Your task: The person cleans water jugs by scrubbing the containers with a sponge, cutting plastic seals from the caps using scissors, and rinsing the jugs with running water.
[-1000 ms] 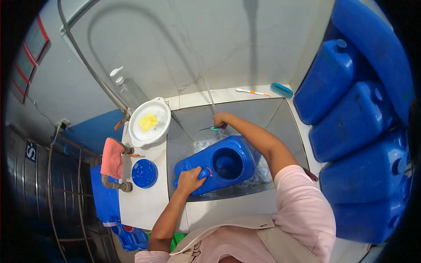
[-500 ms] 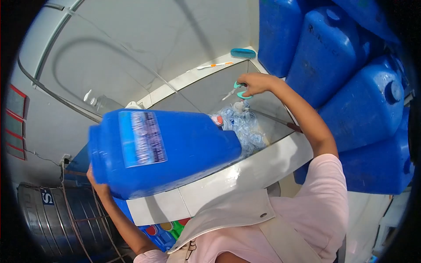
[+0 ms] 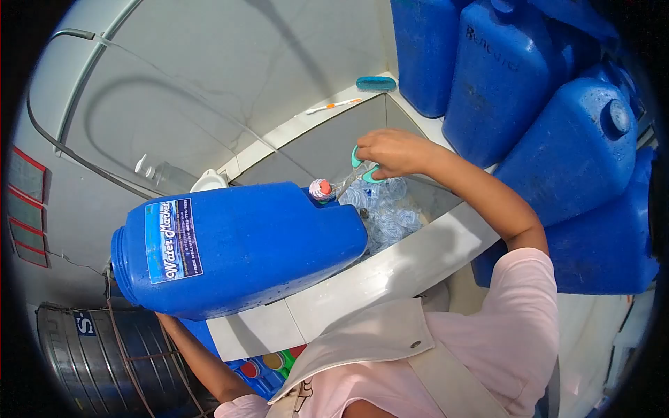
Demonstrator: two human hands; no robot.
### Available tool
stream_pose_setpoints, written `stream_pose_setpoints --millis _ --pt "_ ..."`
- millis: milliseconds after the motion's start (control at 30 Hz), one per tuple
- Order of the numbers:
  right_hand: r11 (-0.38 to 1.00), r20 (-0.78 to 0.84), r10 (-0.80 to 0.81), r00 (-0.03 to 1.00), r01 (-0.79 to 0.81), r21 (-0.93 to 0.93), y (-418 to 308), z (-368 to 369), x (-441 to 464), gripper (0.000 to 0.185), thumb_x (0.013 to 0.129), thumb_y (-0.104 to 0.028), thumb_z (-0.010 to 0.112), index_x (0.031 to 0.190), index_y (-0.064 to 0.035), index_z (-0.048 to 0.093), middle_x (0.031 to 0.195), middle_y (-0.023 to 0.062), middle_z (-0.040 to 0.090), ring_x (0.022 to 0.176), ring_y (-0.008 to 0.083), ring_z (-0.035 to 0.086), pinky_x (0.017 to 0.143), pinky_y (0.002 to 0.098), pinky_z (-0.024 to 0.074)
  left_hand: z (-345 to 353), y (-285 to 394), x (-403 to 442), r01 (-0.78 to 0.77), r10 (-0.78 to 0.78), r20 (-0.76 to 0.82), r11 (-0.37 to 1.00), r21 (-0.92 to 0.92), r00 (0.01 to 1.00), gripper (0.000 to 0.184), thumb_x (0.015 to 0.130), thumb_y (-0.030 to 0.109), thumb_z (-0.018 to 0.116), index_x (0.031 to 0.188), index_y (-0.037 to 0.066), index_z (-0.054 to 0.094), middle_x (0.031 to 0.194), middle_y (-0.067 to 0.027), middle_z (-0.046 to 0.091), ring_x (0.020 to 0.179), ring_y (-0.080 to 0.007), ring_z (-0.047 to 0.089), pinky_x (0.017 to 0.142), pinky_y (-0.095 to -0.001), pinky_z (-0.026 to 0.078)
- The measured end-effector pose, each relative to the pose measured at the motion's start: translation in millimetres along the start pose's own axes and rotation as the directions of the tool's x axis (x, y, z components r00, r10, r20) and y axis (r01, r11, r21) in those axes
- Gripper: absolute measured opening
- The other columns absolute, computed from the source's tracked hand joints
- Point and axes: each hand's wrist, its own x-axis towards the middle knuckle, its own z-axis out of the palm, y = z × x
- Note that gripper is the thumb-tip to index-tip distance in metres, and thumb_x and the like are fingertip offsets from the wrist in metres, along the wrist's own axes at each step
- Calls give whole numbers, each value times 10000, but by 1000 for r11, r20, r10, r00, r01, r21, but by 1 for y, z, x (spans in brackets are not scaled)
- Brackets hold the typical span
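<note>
A large blue water container (image 3: 244,244) with a "Water Market" label (image 3: 173,240) lies on its side across the white tiled ledge. My left arm reaches under its left end; my left hand (image 3: 167,319) supports it there, its fingers hidden. My right hand (image 3: 394,152) is closed on scissors (image 3: 346,182) with teal handles. Their blades point at a pinkish-red cap (image 3: 320,189) on the container's right end and seem to touch it. Below the scissors, a heap of clear, bluish crumpled plastic (image 3: 390,219) lies in the tiled basin (image 3: 334,136).
More blue containers (image 3: 512,76) stand stacked at the right. A teal brush (image 3: 376,83) and an orange-white toothbrush (image 3: 333,106) lie on the back rim. A clear pump bottle (image 3: 174,177) stands at the left, above a metal tank (image 3: 97,355) lower down.
The container has shifted left and rolled, so its label and cap face me more. My right hand has brought the scissors down and left to the cap. My left hand has slipped from sight.
</note>
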Motion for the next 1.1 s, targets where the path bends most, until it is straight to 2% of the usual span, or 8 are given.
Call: stream_pose_setpoints --millis 167,400,667,800,867,933,1033,1100 --pt "975 75 -124 989 136 -178 -17 -11 20 317 647 -186 730 886 -21 604 905 85 562 916 270 561 762 389 462 -1 0 -3 15 -15 6 1000 0 1000 204 735 140 640 837 -29 591 777 -61 623 732 -152 585 676 -319 468" --pt "979 295 -3 956 64 -195 -25 1 21 236 713 -252 676 794 -37 626 733 128 608 725 303 615 627 432 481 -3 -2 -11 29 -29 6 1000 1 1000 192 731 133 637 826 -29 593 766 -60 623 722 -157 587 668 -316 467" --pt "998 56 61 997 -63 19 -17 36 -5 297 694 -299 673 784 -24 608 700 171 628 683 335 621 599 433 483 -5 -2 -17 40 -40 22 999 11 999 180 727 125 633 813 -28 595 754 -59 624 710 -162 589 659 -313 466" --pt "946 145 224 964 -251 206 7 42 -7 333 717 -325 691 798 -21 583 653 139 607 655 274 626 597 388 483 -9 0 -26 45 -45 28 999 4 999 173 725 121 632 807 -28 596 748 -58 624 704 -164 590 654 -311 465" --pt "622 270 443 855 -510 594 8 49 4 397 740 -358 710 853 -7 564 702 92 594 681 190 611 601 330 483 -10 0 -29 45 -45 26 999 1 999 170 724 118 631 803 -28 597 745 -58 624 701 -165 591 652 -311 465" --pt "230 237 470 851 -377 897 -4 79 21 460 746 -370 729 923 8 536 822 80 575 762 147 581 625 288 482 -9 0 -30 45 -45 26 999 -4 999 167 722 116 630 800 -28 597 742 -57 625 698 -167 591 650 -310 464" --pt "-65 372 443 816 -385 921 -17 94 50 431 756 -236 736 987 37 496 948 126 562 821 173 590 698 275 514 -10 2 -32 40 -40 31 999 0 999 162 721 113 628 795 -28 598 737 -57 625 694 -169 592 646 -309 464" --pt "-415 369 376 850 -201 887 -17 105 62 337 754 -89 716 972 39 494 943 125 557 834 181 600 788 285 534 -12 3 -33 39 -39 31 999 5 999 159 720 111 627 792 -27 599 734 -57 625 691 -170 593 644 -308 464"
